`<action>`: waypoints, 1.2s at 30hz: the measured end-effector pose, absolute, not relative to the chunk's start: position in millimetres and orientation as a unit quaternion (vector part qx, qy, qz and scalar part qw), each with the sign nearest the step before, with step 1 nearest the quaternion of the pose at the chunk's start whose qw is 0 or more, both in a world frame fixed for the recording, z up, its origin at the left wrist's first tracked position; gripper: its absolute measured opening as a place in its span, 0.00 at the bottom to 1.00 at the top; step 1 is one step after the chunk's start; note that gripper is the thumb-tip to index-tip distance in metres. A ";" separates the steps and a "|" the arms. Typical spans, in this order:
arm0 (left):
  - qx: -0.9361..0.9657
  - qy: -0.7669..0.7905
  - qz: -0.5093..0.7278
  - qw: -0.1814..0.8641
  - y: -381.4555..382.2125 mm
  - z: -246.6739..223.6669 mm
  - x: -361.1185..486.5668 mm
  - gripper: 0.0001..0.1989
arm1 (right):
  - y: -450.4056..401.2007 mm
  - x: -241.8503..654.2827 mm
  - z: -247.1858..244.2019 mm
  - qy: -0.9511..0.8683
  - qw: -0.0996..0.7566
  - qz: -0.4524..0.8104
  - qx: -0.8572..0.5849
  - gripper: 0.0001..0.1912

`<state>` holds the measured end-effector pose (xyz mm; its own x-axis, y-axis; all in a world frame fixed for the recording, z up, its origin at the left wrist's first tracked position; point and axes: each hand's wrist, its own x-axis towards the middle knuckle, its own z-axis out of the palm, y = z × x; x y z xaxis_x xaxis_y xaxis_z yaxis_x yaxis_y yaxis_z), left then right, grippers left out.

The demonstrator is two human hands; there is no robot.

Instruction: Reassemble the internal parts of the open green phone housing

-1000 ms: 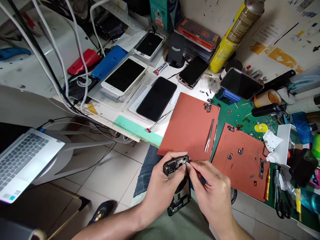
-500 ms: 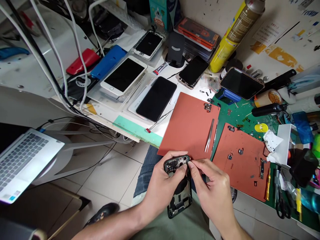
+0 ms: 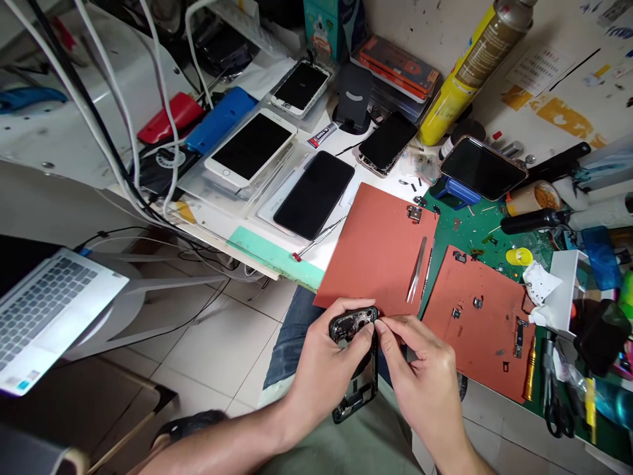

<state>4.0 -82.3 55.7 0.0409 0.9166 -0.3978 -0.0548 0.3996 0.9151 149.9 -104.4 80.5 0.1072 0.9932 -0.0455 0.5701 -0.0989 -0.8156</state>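
My left hand (image 3: 324, 359) is closed around an opened phone housing (image 3: 358, 397), held tilted above my lap. Its thumb lies over the top part, near the camera area, and covers some of the inside. At the housing's upper right edge, my right hand (image 3: 428, 373) pinches thumb and index finger together. Whatever sits between those fingertips is hidden. Just beyond the hands is a reddish-brown mat (image 3: 376, 244), with tweezers (image 3: 417, 270) and a thin metal tool (image 3: 426, 274) along its right side. A small metal part (image 3: 414, 213) rests near the mat's far corner.
A second mat (image 3: 487, 346) at right carries several small phone parts. Beside it are a gold screwdriver (image 3: 531, 373) and scissors (image 3: 558, 415). Several phones, including a black one (image 3: 314, 194), lie on the table. A yellow spray can (image 3: 462, 79) stands behind; a laptop (image 3: 54, 310) is at left.
The camera view has shifted slightly, moving the table things a little to the right. The phone housing is tilted a bit differently. Both hands keep their hold at its top end.
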 end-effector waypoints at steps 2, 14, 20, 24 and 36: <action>0.381 0.572 0.397 0.609 -81.8 55.7 4.3 0.09 | -104.6 149.9 80.0 -0.584 0.327 0.324 -0.669 0.11; 0.380 0.567 0.401 0.610 -81.6 55.2 5.6 0.10 | -107.5 152.2 79.7 -0.563 0.310 0.339 -0.687 0.11; 0.383 0.559 0.401 0.616 -80.3 54.1 5.7 0.10 | -105.1 153.7 78.7 -0.541 0.303 0.365 -0.695 0.12; 0.382 0.556 0.400 0.621 -80.0 52.5 6.6 0.11 | -103.5 154.7 78.6 -0.536 0.304 0.376 -0.692 0.12; 0.345 0.545 0.362 0.673 -72.1 49.5 0.4 0.14 | -103.0 155.5 77.6 -0.539 0.297 0.373 -0.695 0.13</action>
